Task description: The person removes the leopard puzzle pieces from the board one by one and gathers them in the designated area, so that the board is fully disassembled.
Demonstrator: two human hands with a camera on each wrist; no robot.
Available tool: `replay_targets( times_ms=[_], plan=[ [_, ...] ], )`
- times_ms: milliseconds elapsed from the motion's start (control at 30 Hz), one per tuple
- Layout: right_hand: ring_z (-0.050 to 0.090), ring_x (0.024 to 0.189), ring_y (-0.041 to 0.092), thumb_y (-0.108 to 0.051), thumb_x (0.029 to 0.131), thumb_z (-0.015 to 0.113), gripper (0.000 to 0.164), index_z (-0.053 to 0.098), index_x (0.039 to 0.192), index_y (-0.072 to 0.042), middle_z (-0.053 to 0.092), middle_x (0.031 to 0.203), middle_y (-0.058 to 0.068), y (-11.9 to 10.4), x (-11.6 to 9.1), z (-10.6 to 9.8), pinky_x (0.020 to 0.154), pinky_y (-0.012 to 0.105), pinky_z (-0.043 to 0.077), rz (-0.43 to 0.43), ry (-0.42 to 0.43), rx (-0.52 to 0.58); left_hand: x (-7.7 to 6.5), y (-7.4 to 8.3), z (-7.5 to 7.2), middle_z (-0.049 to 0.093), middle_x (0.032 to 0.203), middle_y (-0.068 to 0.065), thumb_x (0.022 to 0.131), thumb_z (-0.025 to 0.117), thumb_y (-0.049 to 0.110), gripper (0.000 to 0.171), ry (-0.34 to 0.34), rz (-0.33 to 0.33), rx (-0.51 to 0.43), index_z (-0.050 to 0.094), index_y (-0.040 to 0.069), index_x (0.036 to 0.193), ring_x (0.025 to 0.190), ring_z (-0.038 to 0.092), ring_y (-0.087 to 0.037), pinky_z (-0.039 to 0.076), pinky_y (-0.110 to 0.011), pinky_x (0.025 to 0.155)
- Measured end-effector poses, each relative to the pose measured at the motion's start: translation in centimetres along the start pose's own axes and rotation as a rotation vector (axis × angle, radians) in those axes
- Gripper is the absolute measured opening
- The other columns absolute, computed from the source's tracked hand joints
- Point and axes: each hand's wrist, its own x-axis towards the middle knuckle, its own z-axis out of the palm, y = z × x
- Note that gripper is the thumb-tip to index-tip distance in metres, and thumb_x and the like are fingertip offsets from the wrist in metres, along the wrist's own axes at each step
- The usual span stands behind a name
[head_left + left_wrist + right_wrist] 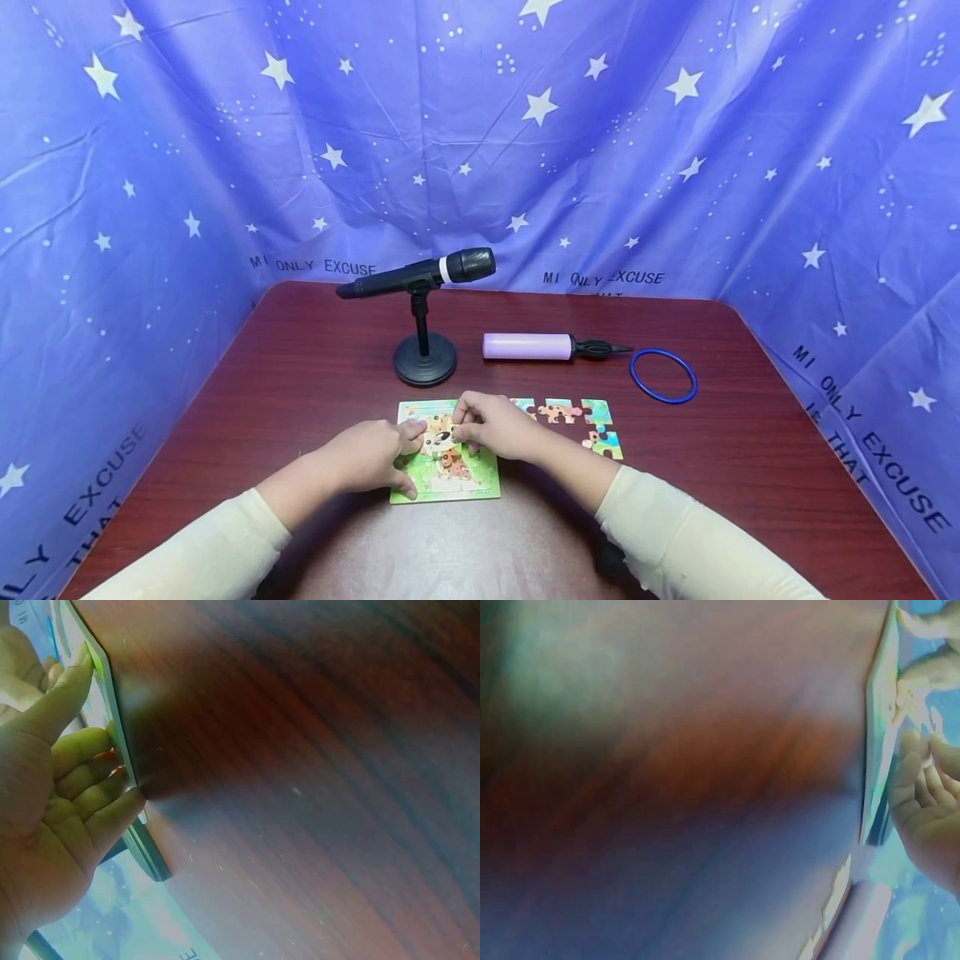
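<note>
Jigsaw puzzle (453,468) was positioned on the tabletop (750,467), touched by the left hand (371,455) with fingers spread, while a piece (935,720) was pinched in the right hand (497,426), fitting apparently being underway and alignment presumably required next.

A wooden table (300,358) bears puzzle (459,481), stand (425,367), pump (527,347), ring (667,401).
</note>
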Motion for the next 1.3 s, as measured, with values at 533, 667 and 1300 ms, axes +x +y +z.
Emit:
replay_targets(
  times_ms=[533, 667, 1300],
  plan=[
    [0.065, 0.063, 0.026, -0.014, 0.096, 0.061, 0.008, 0.06, 0.094, -0.006, 0.067, 0.079, 0.016, 3.0, -3.6, -7.9, 0.053, 0.042, 0.053, 0.101, 0.049, 0.07, -0.1, 0.0, -0.1, 0.048, 0.149, -0.006, 0.071, 0.075, 0.059, 0.078, -0.022, -0.01, 0.029, 0.063, 0.015, 0.134, 0.124, 0.059, -0.029, 0.05, -0.043, 0.098],
    [0.064, 0.062, 0.024, -0.013, 0.097, 0.059, 0.01, 0.059, 0.096, -0.003, 0.066, 0.08, 0.016, 4.1, -5.0, -9.9, 0.051, 0.038, 0.051, 0.136, 0.039, 0.054, -0.1, 0.0, 0.0, 0.048, 0.15, -0.005, 0.071, 0.075, 0.06, 0.078, -0.024, -0.012, 0.03, 0.063, 0.015, 0.133, 0.124, 0.059, -0.03, 0.05, -0.043, 0.098],
    [0.053, 0.059, 0.015, -0.008, 0.088, 0.065, 0.007, 0.062, 0.082, -0.006, 0.061, 0.069, 0.004, 7.7, -7.7, -10.6, 0.052, 0.029, 0.047, 0.268, -0.049, -0.165, 0.1, 0.2, -0.3, 0.048, 0.15, -0.006, 0.072, 0.075, 0.059, 0.078, -0.033, -0.01, 0.026, 0.062, 0.015, 0.135, 0.123, 0.059, -0.03, 0.05, -0.042, 0.099]
  ],
)
